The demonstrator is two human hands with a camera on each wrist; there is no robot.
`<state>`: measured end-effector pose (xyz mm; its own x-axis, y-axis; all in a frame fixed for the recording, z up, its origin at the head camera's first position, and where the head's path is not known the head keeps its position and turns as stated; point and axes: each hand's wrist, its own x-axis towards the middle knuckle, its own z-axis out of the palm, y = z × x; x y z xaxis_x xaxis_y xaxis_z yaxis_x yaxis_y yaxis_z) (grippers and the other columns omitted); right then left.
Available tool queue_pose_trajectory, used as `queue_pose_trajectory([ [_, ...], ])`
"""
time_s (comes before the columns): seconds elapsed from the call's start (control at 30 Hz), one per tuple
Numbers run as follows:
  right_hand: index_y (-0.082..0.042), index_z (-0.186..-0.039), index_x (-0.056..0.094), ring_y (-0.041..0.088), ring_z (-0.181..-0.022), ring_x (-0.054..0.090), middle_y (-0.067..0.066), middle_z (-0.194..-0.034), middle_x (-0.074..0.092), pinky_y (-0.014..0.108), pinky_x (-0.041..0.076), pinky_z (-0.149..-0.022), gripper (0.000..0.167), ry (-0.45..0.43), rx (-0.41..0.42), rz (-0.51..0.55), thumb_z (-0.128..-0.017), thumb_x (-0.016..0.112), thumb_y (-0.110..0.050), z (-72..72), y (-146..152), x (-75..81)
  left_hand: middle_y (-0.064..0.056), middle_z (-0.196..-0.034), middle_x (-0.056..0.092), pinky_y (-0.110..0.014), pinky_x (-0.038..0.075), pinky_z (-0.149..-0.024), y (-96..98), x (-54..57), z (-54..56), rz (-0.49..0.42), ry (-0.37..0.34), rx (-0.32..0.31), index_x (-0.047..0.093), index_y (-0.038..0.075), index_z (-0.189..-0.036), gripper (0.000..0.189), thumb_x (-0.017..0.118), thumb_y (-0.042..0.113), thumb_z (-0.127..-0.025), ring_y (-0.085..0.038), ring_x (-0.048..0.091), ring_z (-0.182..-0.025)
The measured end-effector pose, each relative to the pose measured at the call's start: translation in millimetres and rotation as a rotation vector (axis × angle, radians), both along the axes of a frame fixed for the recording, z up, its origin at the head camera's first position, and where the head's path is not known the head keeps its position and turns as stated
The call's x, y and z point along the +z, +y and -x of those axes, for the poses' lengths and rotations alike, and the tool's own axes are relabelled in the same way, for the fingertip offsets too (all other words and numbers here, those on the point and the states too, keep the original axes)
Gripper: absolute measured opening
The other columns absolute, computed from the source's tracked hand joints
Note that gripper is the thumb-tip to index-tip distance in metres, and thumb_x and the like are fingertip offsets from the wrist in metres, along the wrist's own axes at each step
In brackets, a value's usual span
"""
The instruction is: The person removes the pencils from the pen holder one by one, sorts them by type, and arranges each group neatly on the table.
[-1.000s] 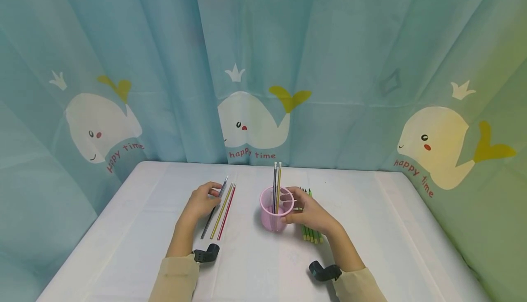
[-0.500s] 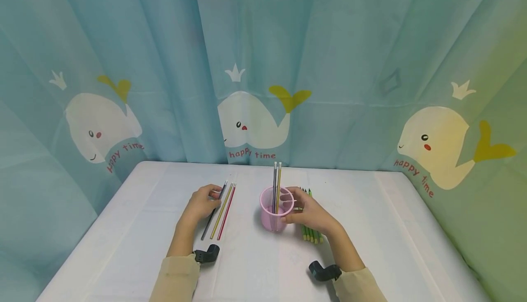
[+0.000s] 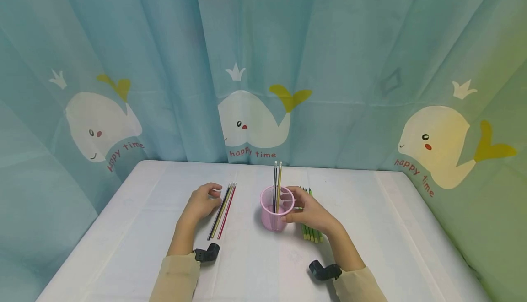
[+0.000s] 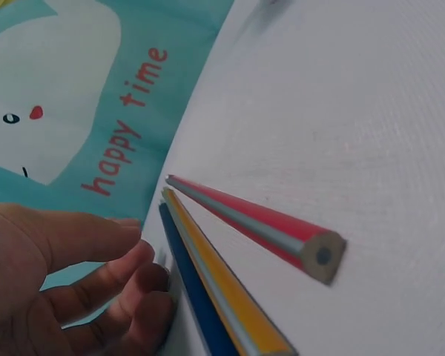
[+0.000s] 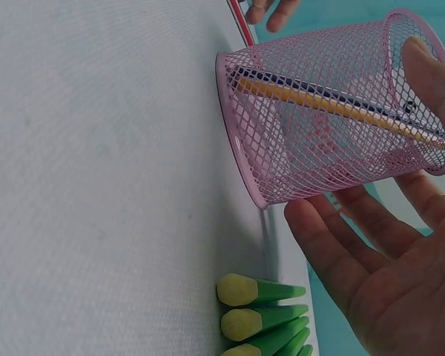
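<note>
My left hand rests beside three loose pencils, its fingers loosely bent with nothing in them. The dark blue pencil lies against the yellow pencil, closest to the fingertips. A red pencil lies just right of them, touching neither at its near end. At the middle of the table, my right hand holds a pink mesh pencil cup by its side, thumb at the rim and fingers around the wall. Inside the upright cup lean a dark pencil and a yellow pencil.
Several green pencils lie side by side right of the cup, partly under my right hand. The white-covered table ends at a blue-green curtain printed with whales.
The dark blue pencil has moved right, from lying apart at the left fingers to lying against the yellow pencil. The left fingers no longer cover it. Right hand and cup stay put.
</note>
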<state>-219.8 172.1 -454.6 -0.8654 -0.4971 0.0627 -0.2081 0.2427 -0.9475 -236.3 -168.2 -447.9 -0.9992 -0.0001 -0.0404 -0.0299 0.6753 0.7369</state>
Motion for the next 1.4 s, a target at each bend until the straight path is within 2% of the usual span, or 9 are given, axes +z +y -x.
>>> queue_pose_trajectory([
  [0.17,-0.015,-0.142,0.047,0.034,-0.126,0.056,0.013,-0.139,0.055,0.046,0.050,-0.104,0.074,0.000,-0.003,-0.006,-0.078,0.084,-0.017,-0.3,0,0.7,-0.014,-0.114,0.068,-0.031,0.055,-0.069,2.0,6.3,-0.5,-0.054,0.009,-0.011,0.061,0.005,-0.131,0.039,0.062,0.007,-0.092,-0.022,0.063,-0.087],
  [0.33,-0.014,-0.142,0.047,0.035,-0.127,0.055,0.014,-0.139,0.055,0.046,0.049,-0.105,0.074,-0.001,-0.003,-0.001,-0.078,0.084,-0.017,-0.7,0,1.1,-0.015,-0.117,0.066,-0.030,0.056,-0.064,7.0,18.6,-2.8,-0.120,0.056,-0.049,0.060,0.005,-0.132,0.038,0.061,0.007,-0.094,-0.020,0.066,-0.083],
  [0.5,-0.014,-0.142,0.047,0.035,-0.127,0.055,0.014,-0.139,0.054,0.046,0.050,-0.104,0.074,0.002,0.000,-0.004,-0.079,0.084,-0.017,-0.6,0,1.1,-0.017,-0.121,0.065,-0.033,0.059,-0.070,12.8,31.7,-7.0,-0.201,0.107,-0.118,0.060,0.008,-0.133,0.039,0.063,0.006,-0.094,-0.028,0.069,-0.090],
  [0.6,-0.014,-0.142,0.047,0.034,-0.126,0.056,0.014,-0.139,0.054,0.046,0.050,-0.104,0.073,0.000,0.000,-0.004,-0.079,0.084,-0.016,-0.7,0,0.7,-0.020,-0.123,0.064,-0.041,0.061,-0.076,15.6,38.2,-9.6,-0.307,0.106,-0.178,0.059,0.007,-0.133,0.039,0.063,0.006,-0.095,-0.032,0.068,-0.095],
  [0.7,-0.014,-0.142,0.047,0.035,-0.126,0.055,0.015,-0.139,0.055,0.047,0.049,-0.105,0.073,-0.002,0.001,0.001,-0.079,0.084,-0.016,-0.9,1,0.2,-0.022,-0.124,0.061,-0.044,0.061,-0.080,19.1,42.2,-10.8,-0.429,0.090,-0.251,0.057,0.004,-0.135,0.039,0.062,0.005,-0.096,-0.029,0.068,-0.097],
  [0.83,-0.014,-0.141,0.047,0.036,-0.127,0.055,0.015,-0.139,0.055,0.047,0.049,-0.105,0.072,-0.004,0.002,0.006,-0.079,0.084,-0.015,-1.3,1,-0.8,-0.021,-0.124,0.060,-0.037,0.061,-0.081,30.5,42.5,-11.2,-0.569,0.048,-0.315,0.053,0.003,-0.137,0.039,0.059,0.010,-0.100,-0.023,0.066,-0.098],
  [0.97,-0.013,-0.142,0.047,0.035,-0.127,0.055,0.014,-0.139,0.055,0.046,0.050,-0.104,0.073,-0.007,0.000,0.006,-0.078,0.084,-0.015,-1.5,0,-1.1,-0.020,-0.127,0.060,-0.036,0.059,-0.088,51.4,40.5,-13.0,-0.714,0.012,-0.296,0.052,0.007,-0.138,0.038,0.054,0.024,-0.104,-0.025,0.065,-0.107],
  [1.13,-0.013,-0.143,0.046,0.035,-0.127,0.055,0.014,-0.139,0.055,0.048,0.049,-0.105,0.074,-0.006,-0.005,0.001,-0.079,0.084,-0.017,-1.8,-1,-0.2,-0.022,-0.139,0.053,-0.047,0.050,-0.104,76.7,36.0,-15.2,-0.873,0.017,-0.281,0.053,0.004,-0.134,0.043,0.048,0.035,-0.105,-0.036,0.054,-0.129],
  [1.4,-0.012,-0.143,0.046,0.038,-0.127,0.054,0.016,-0.140,0.053,0.049,0.049,-0.105,0.074,0.002,0.001,0.000,-0.080,0.083,-0.017,-0.9,-2,1.4,-0.014,-0.154,0.042,-0.059,0.026,-0.119,95.0,29.9,-19.2,-0.914,-0.003,-0.431,0.048,0.000,-0.141,0.069,0.033,0.056,-0.104,-0.038,0.032,-0.146],
])
